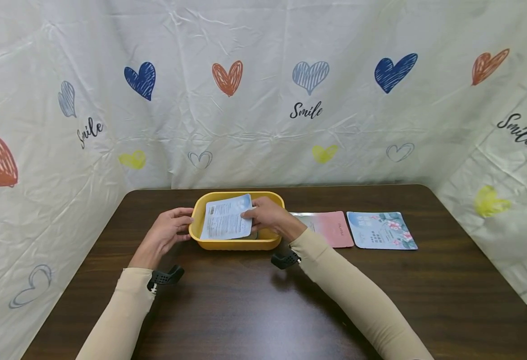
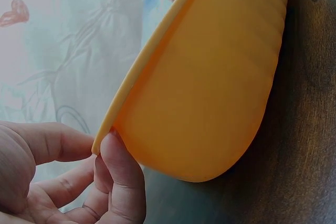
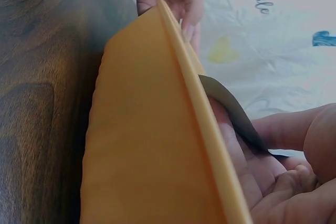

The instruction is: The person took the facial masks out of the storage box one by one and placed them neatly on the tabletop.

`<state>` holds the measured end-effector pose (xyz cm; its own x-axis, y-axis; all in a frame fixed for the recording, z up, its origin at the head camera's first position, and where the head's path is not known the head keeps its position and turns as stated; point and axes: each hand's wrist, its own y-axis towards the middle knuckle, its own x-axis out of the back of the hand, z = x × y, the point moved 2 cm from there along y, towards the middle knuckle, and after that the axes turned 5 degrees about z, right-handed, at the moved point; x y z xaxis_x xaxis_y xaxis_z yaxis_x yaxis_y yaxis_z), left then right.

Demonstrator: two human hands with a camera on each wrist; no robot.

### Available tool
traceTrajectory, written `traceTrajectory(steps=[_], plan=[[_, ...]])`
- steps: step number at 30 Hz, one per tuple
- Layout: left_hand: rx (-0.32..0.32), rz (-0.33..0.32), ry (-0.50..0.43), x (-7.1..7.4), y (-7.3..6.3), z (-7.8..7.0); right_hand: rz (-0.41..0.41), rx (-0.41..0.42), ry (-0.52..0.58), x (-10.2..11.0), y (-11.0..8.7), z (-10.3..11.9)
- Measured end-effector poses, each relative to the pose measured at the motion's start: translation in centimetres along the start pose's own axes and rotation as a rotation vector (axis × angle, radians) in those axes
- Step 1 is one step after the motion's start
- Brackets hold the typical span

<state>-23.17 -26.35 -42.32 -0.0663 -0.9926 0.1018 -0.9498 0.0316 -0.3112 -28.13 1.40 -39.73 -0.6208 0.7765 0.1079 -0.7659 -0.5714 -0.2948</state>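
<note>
The left hand (image 1: 170, 228) pinches the left rim of the yellow basket (image 1: 232, 245), while the right hand (image 1: 270, 216) pinches a pale packet (image 1: 226, 217) over it that could catch if lowered tilted.

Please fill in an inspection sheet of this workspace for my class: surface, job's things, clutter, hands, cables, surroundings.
Surface: dark wood-look table.
Job's things: printed packet at the yellow tray's opening; pink packet and floral packet flat, right of the tray.
Clutter: nothing seen.
Hands: left hand pinches the tray's rim; right hand grips the printed packet's right edge.
Cables: nothing seen.
Surroundings: white sheet with hearts and "Smile" lettering.
</note>
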Motion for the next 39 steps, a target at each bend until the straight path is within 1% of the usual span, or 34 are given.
traceTrajectory(steps=[7, 16, 22, 29, 34, 39], plan=[[0.005, 0.003, -0.006, 0.0, 0.0, 0.0, -0.024, 0.016, 0.007, 0.6, -0.6, 0.3], [0.005, 0.009, -0.007, 0.0, -0.1, -0.1, -0.033, 0.043, 0.018, 1.3, -1.5, 0.4], [-0.005, 0.016, -0.003, 0.1, -0.1, 0.0, -0.017, 0.036, 0.047, 2.1, -2.2, 0.5], [0.005, 0.014, 0.005, 0.1, -0.1, -0.1, -0.005, 0.057, 0.044, 3.1, -3.2, 0.4], [0.007, 0.014, 0.008, 0.0, -0.1, 0.0, -0.017, 0.071, 0.045, 3.8, -3.8, 0.3], [0.002, 0.017, 0.006, 0.0, -0.2, -0.1, -0.047, 0.073, 0.068, 4.5, -4.6, 0.2]])
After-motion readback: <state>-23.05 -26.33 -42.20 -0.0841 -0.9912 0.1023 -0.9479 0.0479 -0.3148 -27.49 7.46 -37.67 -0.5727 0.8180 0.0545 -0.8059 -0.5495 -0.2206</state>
